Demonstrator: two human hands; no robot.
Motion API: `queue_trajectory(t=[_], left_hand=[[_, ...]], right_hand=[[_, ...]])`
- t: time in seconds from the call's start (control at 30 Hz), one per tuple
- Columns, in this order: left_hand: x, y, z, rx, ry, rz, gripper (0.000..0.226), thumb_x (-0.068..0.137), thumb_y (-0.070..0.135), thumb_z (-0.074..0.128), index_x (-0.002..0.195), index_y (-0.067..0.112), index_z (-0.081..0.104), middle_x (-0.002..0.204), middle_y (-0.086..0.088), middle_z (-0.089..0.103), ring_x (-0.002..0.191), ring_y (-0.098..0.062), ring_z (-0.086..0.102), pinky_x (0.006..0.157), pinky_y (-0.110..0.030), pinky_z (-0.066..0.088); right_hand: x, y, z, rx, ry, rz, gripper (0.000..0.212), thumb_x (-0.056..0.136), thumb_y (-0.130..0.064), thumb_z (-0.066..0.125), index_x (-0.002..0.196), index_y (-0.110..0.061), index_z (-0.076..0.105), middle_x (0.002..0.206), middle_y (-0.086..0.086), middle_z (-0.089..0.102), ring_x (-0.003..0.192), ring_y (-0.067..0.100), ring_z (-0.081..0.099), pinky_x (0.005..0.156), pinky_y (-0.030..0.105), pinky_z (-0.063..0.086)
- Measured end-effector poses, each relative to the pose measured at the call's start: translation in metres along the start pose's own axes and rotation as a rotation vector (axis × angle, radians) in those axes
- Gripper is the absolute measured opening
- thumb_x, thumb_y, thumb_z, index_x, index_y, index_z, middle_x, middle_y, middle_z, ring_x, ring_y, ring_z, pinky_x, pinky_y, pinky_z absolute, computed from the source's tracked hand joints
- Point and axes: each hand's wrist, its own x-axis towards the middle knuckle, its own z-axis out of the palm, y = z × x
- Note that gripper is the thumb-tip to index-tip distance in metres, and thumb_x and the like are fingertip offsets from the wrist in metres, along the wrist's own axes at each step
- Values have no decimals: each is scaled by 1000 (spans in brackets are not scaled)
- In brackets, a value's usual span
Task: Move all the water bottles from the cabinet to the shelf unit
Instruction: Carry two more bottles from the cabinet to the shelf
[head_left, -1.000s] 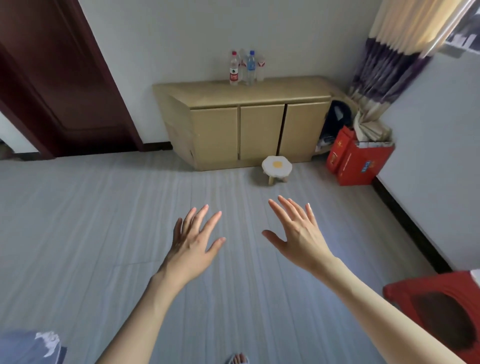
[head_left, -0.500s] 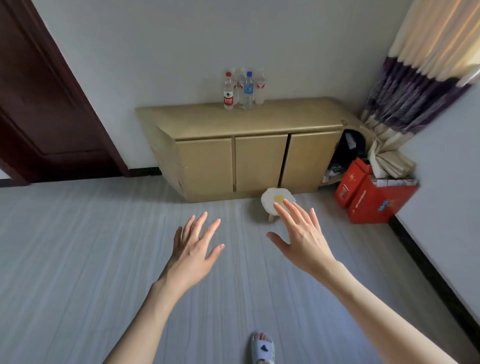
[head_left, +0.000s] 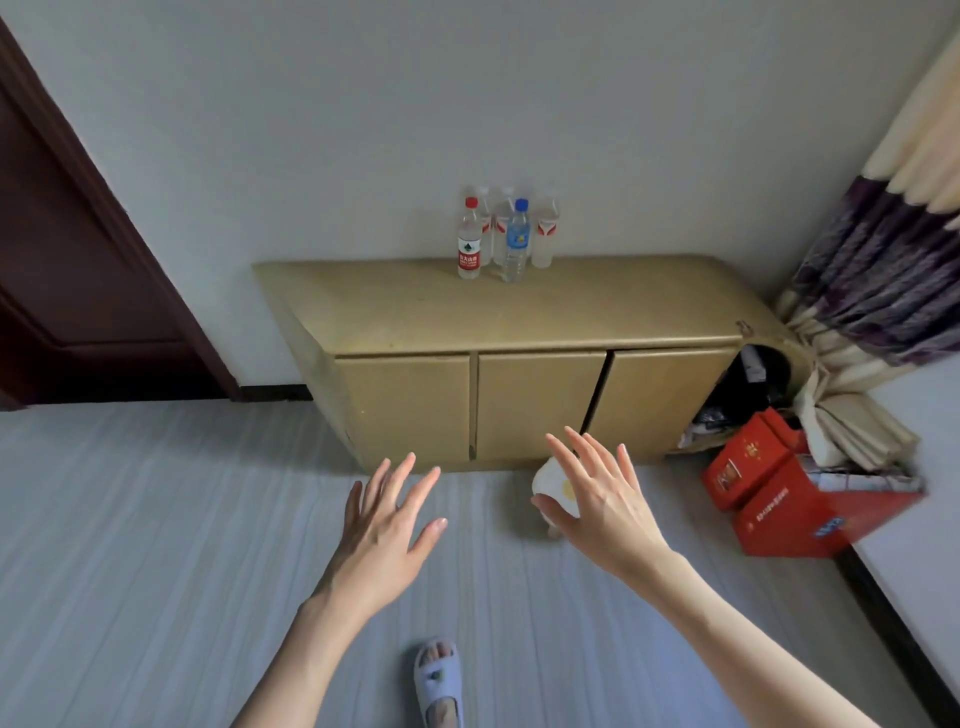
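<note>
Ahead, bottles (head_left: 501, 234) at cabinet's (head_left: 519, 312) back edge; left hand (head_left: 387, 535), right hand (head_left: 605, 499) spread, empty.

place: home, prob. bedroom or spare rm
door: dark wood door (head_left: 78, 249) at left, w/ dark baseboard
storage: low tan cabinet (head_left: 519, 332) vs. plain white wall, 3 front doors
window side: striped cream/purple curtain (head_left: 878, 249) bunched in right corner
clutter: red gift boxes (head_left: 779, 499) on floor beside cabinet
floor: grey plank floor (head_left: 156, 519)
footwear: slipper (head_left: 439, 680) on person's foot, indoor wear
</note>
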Motion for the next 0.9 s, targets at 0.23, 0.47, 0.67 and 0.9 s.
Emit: queue_trajectory(t=[0.23, 0.47, 0.67, 0.9], left_hand=[[167, -53, -27, -6, 2, 87, 78, 74, 64, 8, 143, 29, 21, 155, 1, 8, 143, -20, -1, 116, -43, 8], [303, -78, -38, 27, 1, 163, 72, 78, 59, 16, 139, 25, 33, 153, -4, 21, 142, -25, 13, 114, -47, 14], [401, -91, -15, 73, -79, 188, 59, 84, 51, 27, 135, 24, 39, 146, -9, 35, 135, -32, 31, 107, -53, 28], [546, -93, -14, 154, -77, 172, 53, 85, 44, 33, 128, 17, 45, 135, -16, 48, 122, -36, 47, 96, -56, 41]], right_hand=[[150, 25, -1, -10, 69, 79, 75, 81, -62, 30, 144, -21, 27, 151, 5, 29, 141, 24, 23, 114, 47, 9], [262, 47, 4, -2, 93, 156, 72, 80, -60, 30, 140, -19, 36, 146, 9, 39, 136, 28, 33, 112, 51, 15], [351, 94, 22, -2, 34, 205, 73, 79, -60, 28, 138, -18, 40, 143, 11, 43, 134, 31, 37, 110, 54, 20], [495, 162, 27, -7, 11, 152, 65, 86, -51, 48, 140, -18, 34, 147, 11, 35, 138, 30, 30, 113, 51, 12]])
